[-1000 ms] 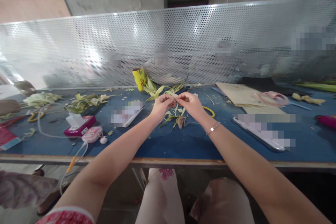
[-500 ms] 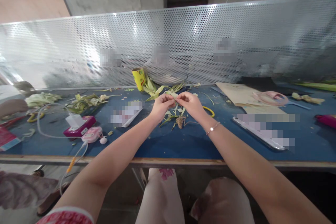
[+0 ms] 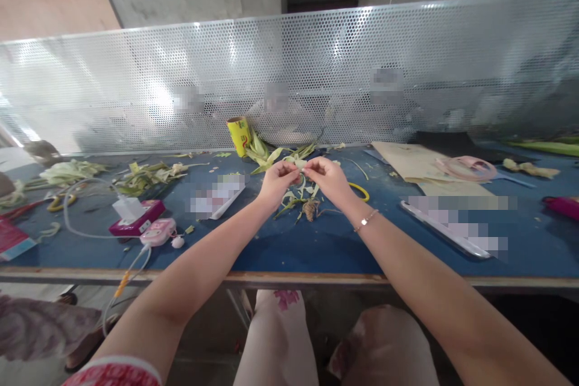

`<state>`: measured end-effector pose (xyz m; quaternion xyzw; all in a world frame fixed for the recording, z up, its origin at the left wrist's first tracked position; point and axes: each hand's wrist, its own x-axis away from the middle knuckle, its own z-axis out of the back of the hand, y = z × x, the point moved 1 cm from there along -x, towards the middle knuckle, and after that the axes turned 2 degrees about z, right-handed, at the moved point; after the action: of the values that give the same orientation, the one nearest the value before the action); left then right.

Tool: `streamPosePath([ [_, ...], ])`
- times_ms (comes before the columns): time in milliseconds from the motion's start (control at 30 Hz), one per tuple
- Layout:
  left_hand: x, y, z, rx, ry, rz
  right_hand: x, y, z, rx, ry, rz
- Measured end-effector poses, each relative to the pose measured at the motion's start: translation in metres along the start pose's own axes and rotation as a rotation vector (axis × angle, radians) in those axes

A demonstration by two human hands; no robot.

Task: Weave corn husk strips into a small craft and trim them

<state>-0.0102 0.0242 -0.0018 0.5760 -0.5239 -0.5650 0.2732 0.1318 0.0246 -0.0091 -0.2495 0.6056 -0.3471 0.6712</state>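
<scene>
My left hand (image 3: pixel 277 184) and my right hand (image 3: pixel 331 182) meet above the middle of the table, fingertips pinched together. Between them is a small pale strip of corn husk (image 3: pixel 300 164), mostly covered by the fingers. Under the hands lie green husk shreds (image 3: pixel 289 204) and a small brown knotted piece (image 3: pixel 310 210) whose kind I cannot make out. Just behind the hands, husk leaves (image 3: pixel 270 160) spread out beside a yellow cardboard tube (image 3: pixel 239 136). A yellow loop (image 3: pixel 362 192), partly hidden, shows beside my right wrist.
On the left are husk piles (image 3: pixel 147 180), a purple power strip (image 3: pixel 138 218) with cables, and a phone (image 3: pixel 219 196). To the right lie another phone (image 3: pixel 446 230), brown paper (image 3: pixel 402 160) and a pink ring-shaped item (image 3: pixel 468 169). A perforated metal screen (image 3: pixel 289 60) stands behind the table.
My hands stay almost in place, with slight finger movement at the husk strip. At the far left, another person's hand has drawn back toward the picture's edge.
</scene>
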Motion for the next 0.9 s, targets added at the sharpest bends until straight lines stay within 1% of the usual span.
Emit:
streamPosePath([
  [300,0.0000,0.0004,0.0005,0.016,0.023,0.013,0.0007,-0.0025,-0.0006,-0.023,0.003,-0.002],
  [500,0.0006,0.0017,0.0009,0.066,0.023,0.040,0.0029,-0.0022,-0.0011,0.026,-0.009,0.077],
  [700,0.0003,0.0024,0.0008,0.114,0.060,0.066,0.0039,-0.0029,-0.0021,0.108,-0.010,0.101],
  [900,0.0006,0.0035,-0.0010,0.135,0.011,0.132,0.0033,-0.0036,-0.0009,0.125,0.003,0.124],
])
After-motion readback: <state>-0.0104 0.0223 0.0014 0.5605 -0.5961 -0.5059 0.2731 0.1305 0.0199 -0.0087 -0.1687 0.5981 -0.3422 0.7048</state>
